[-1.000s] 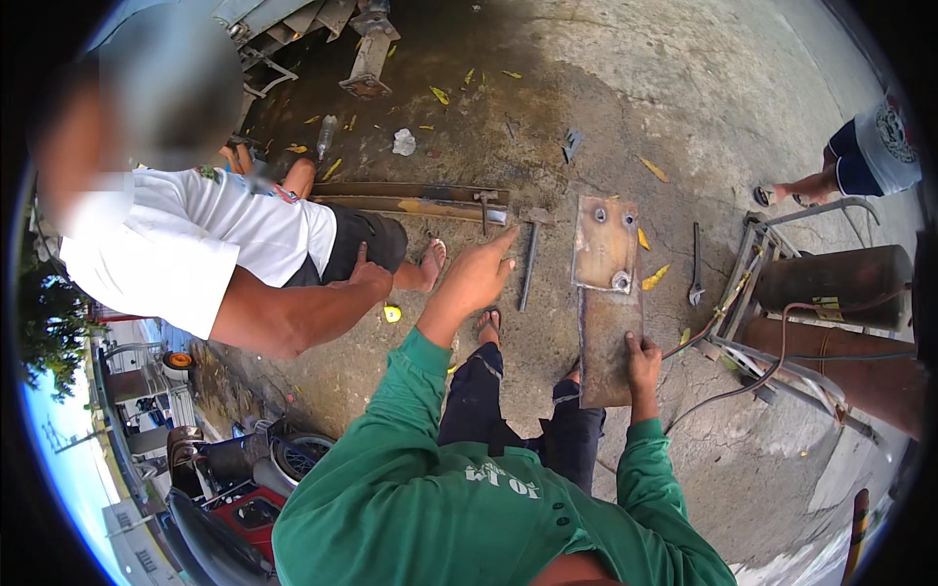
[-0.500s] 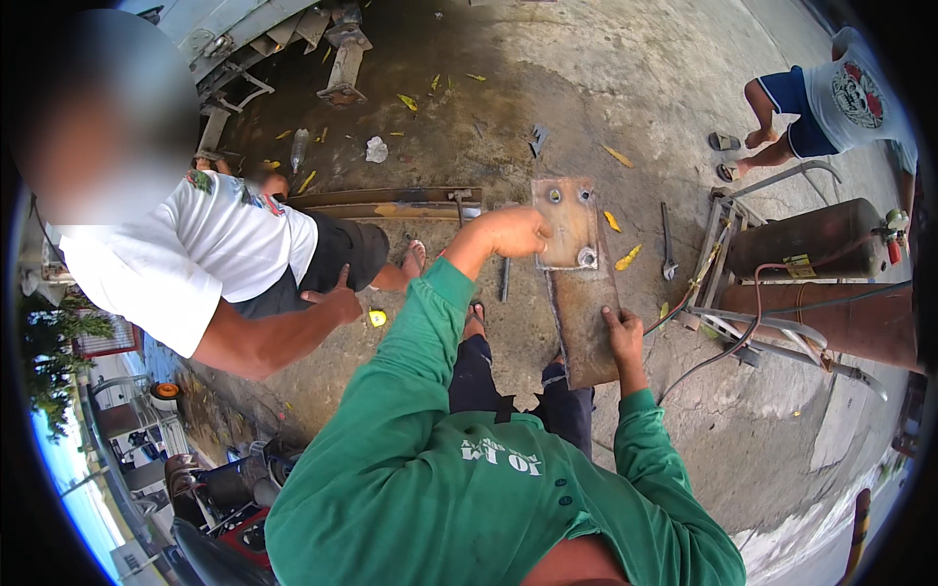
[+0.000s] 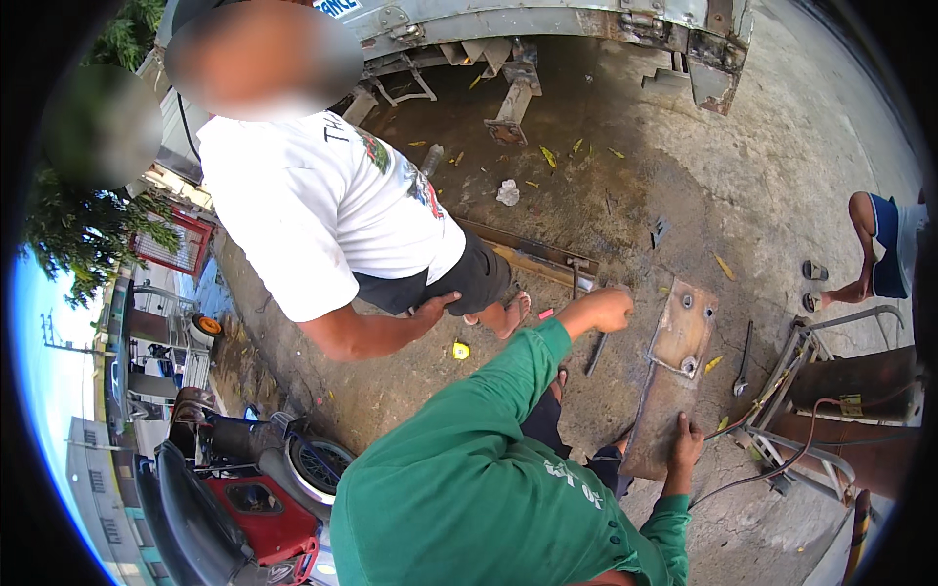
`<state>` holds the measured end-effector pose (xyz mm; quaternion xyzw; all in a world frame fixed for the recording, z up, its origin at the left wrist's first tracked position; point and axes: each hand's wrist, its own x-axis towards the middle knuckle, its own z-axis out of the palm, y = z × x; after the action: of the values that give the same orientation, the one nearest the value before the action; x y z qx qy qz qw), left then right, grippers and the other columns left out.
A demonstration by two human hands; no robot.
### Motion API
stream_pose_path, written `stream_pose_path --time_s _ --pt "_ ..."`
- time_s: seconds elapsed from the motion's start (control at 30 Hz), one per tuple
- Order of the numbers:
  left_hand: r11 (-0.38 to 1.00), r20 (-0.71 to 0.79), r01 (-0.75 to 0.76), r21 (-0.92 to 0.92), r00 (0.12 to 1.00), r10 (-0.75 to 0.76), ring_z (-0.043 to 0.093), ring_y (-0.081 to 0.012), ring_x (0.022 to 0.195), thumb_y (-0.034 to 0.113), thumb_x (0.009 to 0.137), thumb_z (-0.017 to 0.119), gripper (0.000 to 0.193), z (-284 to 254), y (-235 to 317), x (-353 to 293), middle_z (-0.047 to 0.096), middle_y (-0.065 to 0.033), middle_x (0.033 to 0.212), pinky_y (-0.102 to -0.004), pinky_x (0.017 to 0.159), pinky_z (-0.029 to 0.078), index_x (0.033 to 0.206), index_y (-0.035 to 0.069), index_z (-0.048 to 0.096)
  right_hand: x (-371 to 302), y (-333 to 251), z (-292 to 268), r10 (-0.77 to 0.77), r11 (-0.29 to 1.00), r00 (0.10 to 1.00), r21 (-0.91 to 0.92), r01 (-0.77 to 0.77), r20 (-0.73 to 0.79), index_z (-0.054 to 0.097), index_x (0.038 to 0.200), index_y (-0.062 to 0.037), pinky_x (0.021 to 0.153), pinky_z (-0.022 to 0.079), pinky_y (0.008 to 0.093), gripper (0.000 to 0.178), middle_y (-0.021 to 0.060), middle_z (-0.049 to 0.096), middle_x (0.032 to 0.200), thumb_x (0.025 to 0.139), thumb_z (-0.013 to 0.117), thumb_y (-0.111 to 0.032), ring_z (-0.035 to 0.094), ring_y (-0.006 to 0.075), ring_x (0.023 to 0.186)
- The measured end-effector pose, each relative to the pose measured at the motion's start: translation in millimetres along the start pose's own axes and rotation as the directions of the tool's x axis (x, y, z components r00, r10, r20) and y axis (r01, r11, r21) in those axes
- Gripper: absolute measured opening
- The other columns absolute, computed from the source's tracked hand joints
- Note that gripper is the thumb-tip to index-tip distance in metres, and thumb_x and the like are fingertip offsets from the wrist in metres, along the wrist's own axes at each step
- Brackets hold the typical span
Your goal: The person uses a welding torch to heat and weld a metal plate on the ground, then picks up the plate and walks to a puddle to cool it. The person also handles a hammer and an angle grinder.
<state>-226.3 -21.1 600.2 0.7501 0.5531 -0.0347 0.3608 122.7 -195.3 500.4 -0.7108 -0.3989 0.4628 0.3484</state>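
1. Rust-brown steel forms the long plate (image 3: 662, 422), held low in front of the person's right knee; whether its near end rests on anything, I cannot tell.
2. Smaller plate (image 3: 676, 337), squarish and rusty, lies over the far end of the long plate. Round fittings (image 3: 689, 365) with dark centres sit near its corners: two at the far edge, one at the near right.
3. Right hand (image 3: 687, 442) grips the long plate by its right edge, thumb on top, other fingers out of sight beneath.
4. Left hand (image 3: 611, 309) hangs left of the smaller plate, apart from it, fingers curled in as a loose fist. Nothing shows in its grasp.
5. Progress, as judged: plates overlap and the fittings look set in place. Whether the plates are joined or merely stacked, cannot tell. No tool touches either one; any work left on them does not show.
6. Near the left hand: a dark metal bar (image 3: 595, 355) on the concrete ground (image 3: 782, 195), and a steel channel (image 3: 532, 259) beyond.
7. Right of the plates: an adjustable wrench (image 3: 746, 356), then a cart (image 3: 874, 314) bearing gas cylinders (image 3: 850, 376), hoses trailing.
8. Co-worker in a white T-shirt (image 3: 293, 205) stands at left, one hand (image 3: 435, 308) at the thigh. Small yellow object (image 3: 460, 350) lies on the ground nearby, perhaps a tape measure.
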Motion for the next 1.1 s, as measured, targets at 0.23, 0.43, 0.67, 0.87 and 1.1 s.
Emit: stream_pose_path --time_s 0.23,0.43,0.67,0.87,1.1 --pt "0.963 0.285 0.249 0.102 0.920 -0.268 0.065 -0.0407 0.112 0.014 0.089 0.063 0.042 108.0 -174.1 -108.4 0.066 -0.0216 0.128 -0.0534 0.094 0.051 0.130 0.006 0.067 -47.0 46.0 -8.8 0.107 0.945 0.994 0.313 -0.095 -0.024 0.068 0.093 0.0047 0.072 0.048 0.0321 0.037 0.0056 0.066 0.088 0.096 0.070 -0.032 0.055 0.0151 0.076" --pt "0.852 0.512 0.424 0.307 0.681 -0.523 0.064 -0.0388 0.069 0.005 0.080 0.060 0.014 234.7 -294.8 -262.2 0.066 -0.0236 0.078 -0.0547 0.061 0.045 0.078 -0.004 0.070 -109.8 110.1 -62.4 0.203 0.958 0.967 0.233 -0.164 -0.156 0.068 0.109 0.0095 0.087 0.051 0.0338 0.046 0.0133 0.071 0.103 0.096 0.069 -0.034 0.064 0.0214 0.094" --pt "0.930 0.500 0.343 -0.129 0.832 -0.238 0.070 -0.0263 0.079 0.008 0.087 0.060 0.023 233.9 -251.4 -247.1 0.076 -0.0096 0.089 -0.0437 0.071 0.053 0.101 0.001 0.076 -214.9 141.5 -127.2 0.279 0.931 0.897 0.325 -0.165 -0.344 0.069 0.100 0.0081 0.078 0.049 0.0370 0.045 0.0112 0.068 0.089 0.094 0.071 -0.036 0.062 0.0184 0.083" --pt "0.994 0.598 -0.059 -0.091 0.795 0.102 0.069 -0.0227 0.085 0.009 0.092 0.062 0.029 289.3 -40.4 -180.8 0.074 -0.0167 0.094 -0.0365 0.078 0.054 0.114 -0.008 0.068 -358.6 265.3 -200.5 0.396 0.895 0.744 0.408 -0.180 -0.539 0.072 0.097 0.0067 0.070 0.052 0.0387 0.045 0.0111 0.070 0.080 0.092 0.073 -0.038 0.065 0.0174 0.074" --pt "0.939 0.499 -0.092 0.331 0.862 -0.091 0.071 -0.0209 0.083 0.011 0.093 0.066 0.029 351.8 62.5 -133.8 0.075 -0.0145 0.097 -0.0355 0.077 0.055 0.114 -0.008 0.070 -531.0 366.0 -197.3 0.698 0.682 0.335 0.730 -0.042 -0.633 0.075 0.100 0.0046 0.074 0.054 0.0400 0.047 0.0152 0.074 0.085 0.089 0.073 -0.041 0.071 0.0222 0.079"
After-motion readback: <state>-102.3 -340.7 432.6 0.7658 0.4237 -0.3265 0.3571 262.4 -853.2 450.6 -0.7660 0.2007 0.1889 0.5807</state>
